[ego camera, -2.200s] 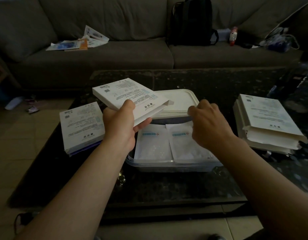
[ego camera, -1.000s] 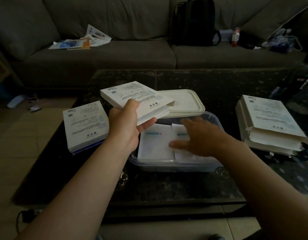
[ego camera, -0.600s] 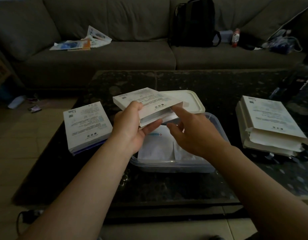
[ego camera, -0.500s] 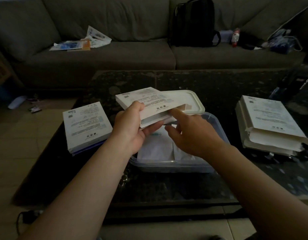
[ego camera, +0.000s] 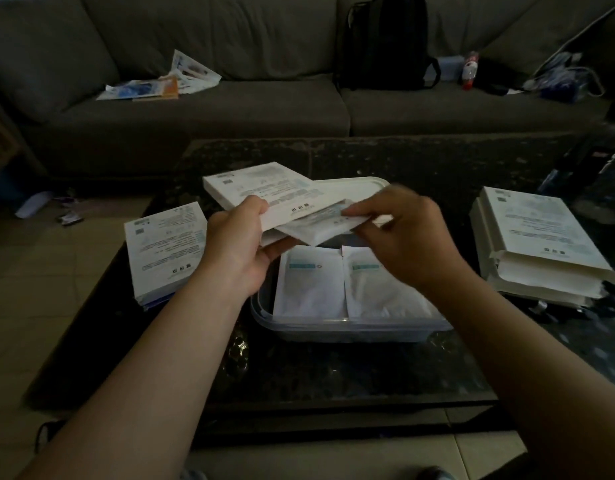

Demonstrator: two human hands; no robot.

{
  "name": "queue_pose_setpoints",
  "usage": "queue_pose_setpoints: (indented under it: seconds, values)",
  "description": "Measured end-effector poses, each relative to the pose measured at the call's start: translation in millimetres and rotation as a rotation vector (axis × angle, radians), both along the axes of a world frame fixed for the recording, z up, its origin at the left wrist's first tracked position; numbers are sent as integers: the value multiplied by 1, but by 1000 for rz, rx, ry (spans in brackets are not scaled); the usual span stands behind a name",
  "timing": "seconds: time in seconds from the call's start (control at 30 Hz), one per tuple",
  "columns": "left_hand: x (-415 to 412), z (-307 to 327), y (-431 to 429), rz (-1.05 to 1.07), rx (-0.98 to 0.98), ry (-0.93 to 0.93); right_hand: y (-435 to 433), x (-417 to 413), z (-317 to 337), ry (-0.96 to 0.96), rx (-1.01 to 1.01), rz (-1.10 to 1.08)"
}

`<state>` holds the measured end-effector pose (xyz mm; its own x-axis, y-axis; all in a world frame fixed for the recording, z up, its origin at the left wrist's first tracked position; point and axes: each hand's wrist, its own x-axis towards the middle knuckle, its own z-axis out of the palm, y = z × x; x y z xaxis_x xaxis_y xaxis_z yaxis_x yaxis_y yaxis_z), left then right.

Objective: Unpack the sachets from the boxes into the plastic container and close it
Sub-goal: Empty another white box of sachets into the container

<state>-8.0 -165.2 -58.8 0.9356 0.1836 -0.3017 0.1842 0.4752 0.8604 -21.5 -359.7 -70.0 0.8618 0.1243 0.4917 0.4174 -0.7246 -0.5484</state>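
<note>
- The left hand (ego camera: 237,251) still grips the box (ego camera: 264,188) above the container (ego camera: 351,329) on the tabletop (ego camera: 333,372), thumb on top.
- The right hand (ego camera: 403,237), which was reaching into the box's open end half a second ago, now pinches a sachet (ego camera: 316,228) drawn partly out.
- Two sachets (ego camera: 309,285) lie flat in the container, as before.

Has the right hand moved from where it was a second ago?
Yes. The right hand has lifted off the packed sachets in the plastic container, up to the mouth of the held box, where its fingers pinch a sachet half out.
</note>
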Motion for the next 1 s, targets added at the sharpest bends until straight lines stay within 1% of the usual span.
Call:
queue_pose_setpoints:
  seconds: [0.07,0.17,0.2,0.23,0.33,0.5,0.63,0.73,0.83,0.9,0.93,1.0]
  values:
    - [1,0,2,44,-2,-21,-3,-2,10,79,187,-43]
    - [2,-1,4,96,15,-35,-10,-7,21,229,702,87]
    - [3,-1,4,115,19,-37,-12,-8,22,253,830,113]
    - [4,-2,5,131,21,-41,-14,-8,23,263,907,107]
    - [4,-1,7,156,19,-67,-16,-5,19,321,987,33]
    - [4,-2,11,178,-2,-92,-24,-1,13,456,1066,22]
    - [7,-2,15,216,-9,-94,-25,4,5,562,990,-4]
    - [7,-3,16,232,0,-94,-19,10,0,708,902,-33]
    - [6,-3,17,226,6,-89,-11,14,-1,832,807,-13]
    - [6,-3,19,218,16,-94,-4,17,-6,825,659,-38]
    - [6,-3,20,215,24,-97,0,19,-9,776,532,-64]
    - [6,-4,22,209,45,-108,8,23,-16,638,194,-107]
